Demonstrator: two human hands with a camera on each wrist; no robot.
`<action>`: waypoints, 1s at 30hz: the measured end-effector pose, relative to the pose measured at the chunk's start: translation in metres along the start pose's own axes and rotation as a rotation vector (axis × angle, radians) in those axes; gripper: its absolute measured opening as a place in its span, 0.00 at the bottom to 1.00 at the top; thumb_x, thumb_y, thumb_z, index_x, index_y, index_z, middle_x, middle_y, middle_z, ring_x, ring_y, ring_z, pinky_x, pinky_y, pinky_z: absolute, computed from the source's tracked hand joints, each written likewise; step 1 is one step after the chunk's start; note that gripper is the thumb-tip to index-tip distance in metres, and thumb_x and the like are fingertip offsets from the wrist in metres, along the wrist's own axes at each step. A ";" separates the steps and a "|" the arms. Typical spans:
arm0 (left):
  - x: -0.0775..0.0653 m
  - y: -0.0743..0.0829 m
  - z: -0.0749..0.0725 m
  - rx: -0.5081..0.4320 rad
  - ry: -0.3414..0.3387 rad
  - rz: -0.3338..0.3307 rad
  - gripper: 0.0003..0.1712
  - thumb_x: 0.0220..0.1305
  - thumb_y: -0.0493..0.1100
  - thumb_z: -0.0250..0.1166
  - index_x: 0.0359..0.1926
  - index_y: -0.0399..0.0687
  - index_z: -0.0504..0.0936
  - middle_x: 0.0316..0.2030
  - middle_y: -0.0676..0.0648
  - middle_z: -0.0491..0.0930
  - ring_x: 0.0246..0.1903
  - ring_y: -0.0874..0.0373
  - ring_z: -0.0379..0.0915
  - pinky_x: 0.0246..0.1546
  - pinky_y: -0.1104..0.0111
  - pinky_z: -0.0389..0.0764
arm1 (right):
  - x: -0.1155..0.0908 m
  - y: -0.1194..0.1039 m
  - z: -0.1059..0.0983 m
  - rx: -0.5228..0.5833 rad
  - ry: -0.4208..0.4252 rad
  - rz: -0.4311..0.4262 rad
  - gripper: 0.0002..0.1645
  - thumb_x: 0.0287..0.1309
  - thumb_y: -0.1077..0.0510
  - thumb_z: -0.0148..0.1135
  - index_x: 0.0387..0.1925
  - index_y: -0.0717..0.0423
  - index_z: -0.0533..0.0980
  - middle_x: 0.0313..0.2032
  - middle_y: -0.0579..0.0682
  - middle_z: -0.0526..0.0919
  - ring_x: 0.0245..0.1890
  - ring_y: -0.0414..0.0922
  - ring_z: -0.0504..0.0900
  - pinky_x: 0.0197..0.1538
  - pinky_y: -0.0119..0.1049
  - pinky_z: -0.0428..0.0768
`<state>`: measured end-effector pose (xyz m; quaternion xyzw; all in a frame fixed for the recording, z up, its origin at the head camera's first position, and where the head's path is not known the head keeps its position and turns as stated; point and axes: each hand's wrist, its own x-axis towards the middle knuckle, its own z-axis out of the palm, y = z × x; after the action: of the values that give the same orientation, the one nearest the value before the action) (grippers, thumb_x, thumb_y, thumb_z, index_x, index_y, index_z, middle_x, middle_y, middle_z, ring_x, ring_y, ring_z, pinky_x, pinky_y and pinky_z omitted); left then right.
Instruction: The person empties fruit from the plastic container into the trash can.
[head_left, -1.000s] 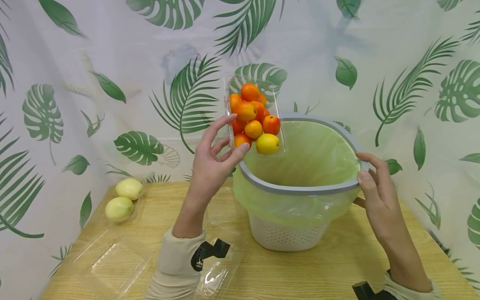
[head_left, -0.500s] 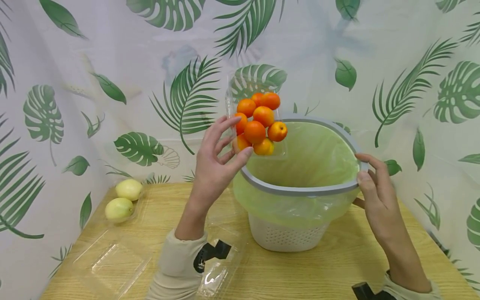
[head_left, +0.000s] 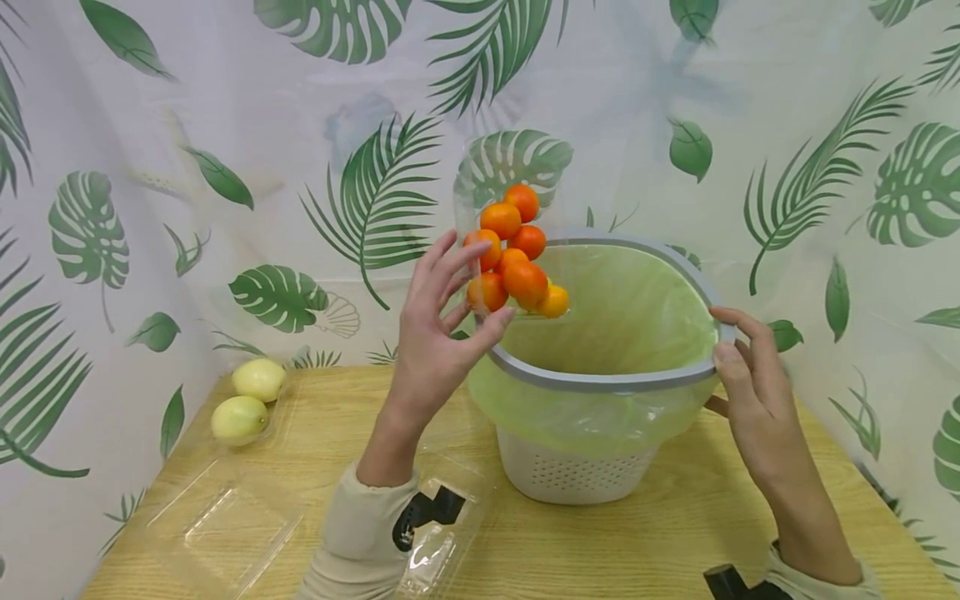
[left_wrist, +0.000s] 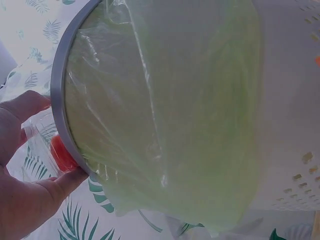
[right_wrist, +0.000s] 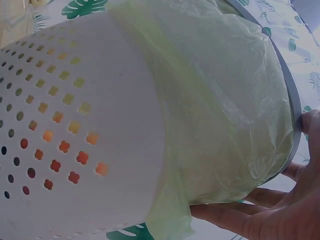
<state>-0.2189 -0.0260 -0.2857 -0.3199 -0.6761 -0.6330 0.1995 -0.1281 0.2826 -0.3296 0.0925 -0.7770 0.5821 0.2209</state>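
In the head view my left hand (head_left: 438, 333) grips a clear plastic container (head_left: 468, 187) by its left side, tilted over the left rim of a white perforated basket. Small round orange-red fruits (head_left: 527, 283) and a yellowish one (head_left: 555, 301) lie low in the container, close to the basket's mouth. My right hand (head_left: 757, 392) pinches the grey rim (head_left: 600, 382) at the right. A thin green plastic bag (head_left: 637, 308) lines the basket (head_left: 573, 471) and hangs over its outside. Orange and red show through the basket's holes (right_wrist: 64, 146) in the right wrist view.
Two pale yellow lemon-like fruits (head_left: 238, 419) lie in a clear container at the table's left back. A clear plastic tray (head_left: 240, 517) rests at the front left, and another (head_left: 442, 533) lies beneath my left forearm. A leaf-patterned sheet (head_left: 637, 100) stands behind the wooden table (head_left: 675, 517).
The left hand has shifted slightly right with the container. The fruits in it have tumbled and slid, and fewer show now. The right hand has stayed on the rim.
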 end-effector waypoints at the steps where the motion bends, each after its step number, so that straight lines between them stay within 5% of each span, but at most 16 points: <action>1: 0.000 -0.001 0.001 -0.002 -0.001 0.008 0.33 0.63 0.37 0.72 0.68 0.51 0.75 0.76 0.52 0.55 0.65 0.50 0.70 0.58 0.48 0.78 | 0.000 0.000 0.000 -0.006 0.000 0.000 0.29 0.81 0.54 0.39 0.78 0.47 0.58 0.71 0.62 0.62 0.62 0.47 0.71 0.45 0.23 0.80; 18: -0.005 -0.004 0.004 0.024 -0.013 0.082 0.34 0.60 0.31 0.72 0.67 0.46 0.76 0.77 0.52 0.53 0.68 0.53 0.67 0.59 0.48 0.77 | 0.000 0.000 0.000 -0.040 -0.003 0.002 0.29 0.81 0.54 0.38 0.78 0.46 0.57 0.74 0.60 0.58 0.64 0.47 0.69 0.45 0.23 0.79; 30: -0.007 -0.007 0.009 0.019 -0.058 0.183 0.34 0.58 0.25 0.70 0.67 0.39 0.74 0.78 0.41 0.51 0.73 0.51 0.59 0.65 0.54 0.74 | 0.000 -0.001 0.000 -0.067 0.002 -0.002 0.29 0.81 0.54 0.38 0.78 0.46 0.57 0.71 0.62 0.62 0.62 0.45 0.71 0.44 0.24 0.80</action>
<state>-0.2173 -0.0182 -0.2965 -0.3965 -0.6556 -0.5962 0.2399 -0.1275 0.2823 -0.3282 0.0852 -0.7957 0.5557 0.2252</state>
